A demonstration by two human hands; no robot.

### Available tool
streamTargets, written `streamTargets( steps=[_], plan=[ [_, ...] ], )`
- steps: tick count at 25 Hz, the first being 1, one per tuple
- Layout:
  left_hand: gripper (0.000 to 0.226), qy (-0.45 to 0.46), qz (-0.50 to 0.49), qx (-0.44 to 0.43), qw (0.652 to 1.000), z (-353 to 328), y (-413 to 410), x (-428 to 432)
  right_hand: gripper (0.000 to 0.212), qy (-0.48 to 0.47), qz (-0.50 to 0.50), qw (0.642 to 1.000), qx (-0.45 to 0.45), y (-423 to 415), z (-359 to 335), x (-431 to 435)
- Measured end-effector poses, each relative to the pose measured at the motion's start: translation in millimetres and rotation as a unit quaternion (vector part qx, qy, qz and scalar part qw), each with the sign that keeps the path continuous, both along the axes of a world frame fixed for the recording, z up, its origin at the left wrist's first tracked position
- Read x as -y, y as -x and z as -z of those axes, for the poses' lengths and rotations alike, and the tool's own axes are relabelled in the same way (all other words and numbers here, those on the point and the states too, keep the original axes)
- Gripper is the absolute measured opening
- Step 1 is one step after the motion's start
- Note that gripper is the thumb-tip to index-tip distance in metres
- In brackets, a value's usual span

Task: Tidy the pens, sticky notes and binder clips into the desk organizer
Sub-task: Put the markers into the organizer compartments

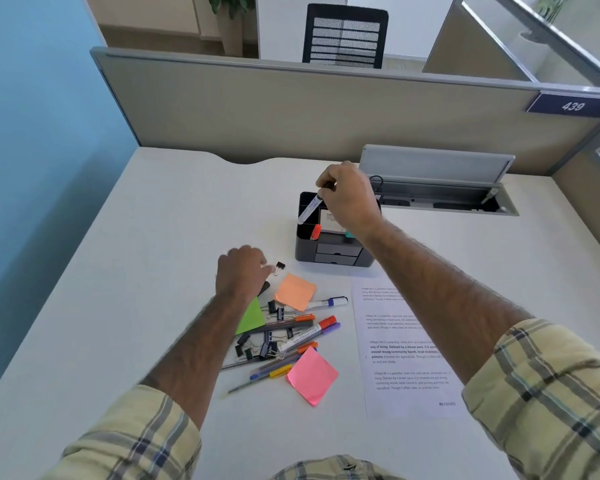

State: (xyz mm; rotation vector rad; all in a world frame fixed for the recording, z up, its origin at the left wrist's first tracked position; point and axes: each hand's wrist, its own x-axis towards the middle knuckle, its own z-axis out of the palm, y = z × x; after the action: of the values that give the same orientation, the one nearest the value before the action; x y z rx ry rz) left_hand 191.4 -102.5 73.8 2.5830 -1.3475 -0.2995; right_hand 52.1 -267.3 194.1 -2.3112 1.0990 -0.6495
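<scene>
My right hand [349,197] grips a white marker [309,210] by its dark cap, tip slanting down into the left rear slot of the black desk organizer [305,247]. An orange-capped pen [315,231] and a teal-capped one [349,236] stand in the organizer. My left hand [241,273] rests knuckles-up on the desk beside a small binder clip [280,267], fingers curled; whether it holds anything is hidden. Below lie orange sticky notes [295,292], green sticky notes [250,317], pink sticky notes [311,375], several pens [309,332] and several binder clips [260,348].
A printed sheet [406,362] lies to the right of the pile. An open cable tray [440,195] is set into the desk behind the organizer. A grey partition [291,109] closes off the back; a blue wall [32,133] stands at left.
</scene>
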Motion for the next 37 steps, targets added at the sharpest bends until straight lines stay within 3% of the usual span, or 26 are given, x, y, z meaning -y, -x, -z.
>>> streamTargets(
  steps=[2, 4, 11, 16, 18, 20, 23, 27, 29, 31, 34, 37],
  plan=[
    [0.037, -0.093, 0.014, 0.06, 0.994, 16, 7, -6, 0.017, 0.018, -0.018, 0.999, -0.043, -1, 5, -1],
    [0.036, -0.127, 0.02, 0.092, 0.987, 28, 13, -9, 0.018, 0.034, -0.044, 0.995, -0.084, -2, 14, -5],
    [0.016, -0.124, 0.038, 0.102, 0.986, 33, 17, -10, 0.024, 0.018, -0.095, 0.982, -0.163, -2, 36, -9],
    [0.017, 0.03, 0.013, -0.005, 0.999, -13, 5, 0, 0.026, 0.042, -0.069, 0.993, -0.081, -1, 26, -6],
    [0.011, 0.121, -0.004, -0.119, 0.985, -42, 1, 9, 0.023, 0.007, -0.102, 0.993, -0.065, -2, 21, -8],
    [0.002, 0.207, -0.01, -0.203, 0.957, -71, -2, 23, 0.035, -0.059, -0.154, 0.984, -0.066, -2, 17, -12],
    [0.005, 0.29, -0.004, -0.261, 0.921, -102, -2, 42, 0.057, -0.077, -0.166, 0.982, -0.036, -5, 10, -17],
    [0.018, 0.332, 0.029, -0.3, 0.894, -116, 4, 59, 0.046, -0.014, -0.112, 0.992, 0.049, -8, -3, -16],
    [0.025, 0.345, 0.024, -0.289, 0.893, -111, 6, 61, 0.039, 0.017, -0.092, 0.994, 0.048, -7, -4, -12],
    [0.023, 0.313, -0.001, -0.244, 0.918, -96, 7, 54, 0.037, 0.037, -0.073, 0.996, 0.016, -7, -2, -8],
    [0.017, 0.192, -0.007, -0.2, 0.961, -56, 12, 31, 0.034, 0.034, -0.064, 0.997, -0.031, -5, 9, -5],
    [0.019, 0.102, -0.003, -0.188, 0.977, -22, 22, 6, 0.027, 0.03, -0.067, 0.994, -0.079, -4, 24, -5]
  ],
)
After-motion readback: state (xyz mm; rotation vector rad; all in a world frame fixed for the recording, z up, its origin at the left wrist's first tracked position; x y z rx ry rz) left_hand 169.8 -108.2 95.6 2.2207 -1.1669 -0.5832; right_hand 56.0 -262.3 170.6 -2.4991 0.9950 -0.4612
